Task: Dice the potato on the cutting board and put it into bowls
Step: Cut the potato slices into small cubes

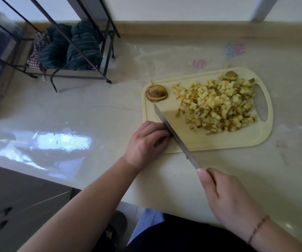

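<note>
Now, key relation: the knife (175,135) lies as a long diagonal across the near-left part of the cutting board (237,142), tip toward the far-left corner, handle end toward the person; the diced pile sits to the right of the blade, the left hand on its other side.
Left hand: the left hand (146,142) rests at the board's near-left edge, fingers curled in against the flat of the blade; whether they hold a piece of potato underneath, I cannot tell.
Right hand: the right hand (226,195) is wrapped round the knife handle, forefinger stretched toward the blade's heel.
Nearer hand: the left hand is the one closer to the uncut end piece; the right hand is well back, off the board.
Potato, diced: the diced potato (217,106) is a loose heap of small pale-yellow cubes, some with brown skin, spread over the board's right half up to the handle hole.
Potato, uncut: a rounded skin-on end piece (156,96) lies at the far-left corner, just beyond the knife tip; a second end piece (230,75) sits at the far edge.
Bowls: none in view.
Judgement: dicing looks almost done; the end pieces and the transfer to bowls remain.
</note>
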{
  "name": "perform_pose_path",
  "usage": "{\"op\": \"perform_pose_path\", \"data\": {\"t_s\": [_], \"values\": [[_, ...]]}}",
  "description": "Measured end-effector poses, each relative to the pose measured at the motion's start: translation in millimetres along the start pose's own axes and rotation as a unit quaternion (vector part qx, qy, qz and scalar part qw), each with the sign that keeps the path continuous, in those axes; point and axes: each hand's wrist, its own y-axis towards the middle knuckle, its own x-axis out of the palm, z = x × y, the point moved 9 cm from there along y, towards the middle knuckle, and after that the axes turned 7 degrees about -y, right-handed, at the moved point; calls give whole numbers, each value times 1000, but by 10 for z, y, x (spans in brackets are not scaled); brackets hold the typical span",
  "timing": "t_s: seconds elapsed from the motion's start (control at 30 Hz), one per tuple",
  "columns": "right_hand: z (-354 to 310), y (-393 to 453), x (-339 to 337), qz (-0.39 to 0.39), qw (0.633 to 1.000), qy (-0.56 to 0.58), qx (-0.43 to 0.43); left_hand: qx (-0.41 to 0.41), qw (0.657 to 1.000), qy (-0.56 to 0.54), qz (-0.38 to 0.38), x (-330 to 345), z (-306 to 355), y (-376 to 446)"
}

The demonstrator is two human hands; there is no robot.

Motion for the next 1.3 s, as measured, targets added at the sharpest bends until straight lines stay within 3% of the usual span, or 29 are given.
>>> {"op": "perform_pose_path", "data": {"t_s": [0.2, 0.47, 0.63, 0.8, 1.3], "values": [[-209, 221, 21, -5, 999, -25, -28, 9, 1000, 2, 2, -8, 11, 1], [174, 249, -253, -20, 998, 56, 26, 12, 1000, 15, 4, -2, 26, -18], [87, 169, -249, -23, 997, 75, 23, -4, 1000, -7, 16, -59, 64, -32], [-132, 28, -188, -35, 997, 69, -4, -23, 999, 0, 35, -153, 67, -100], [-91, -150, -64, -57, 997, 37, 21, -4, 1000, 4, 24, -95, -1, -79]]}}
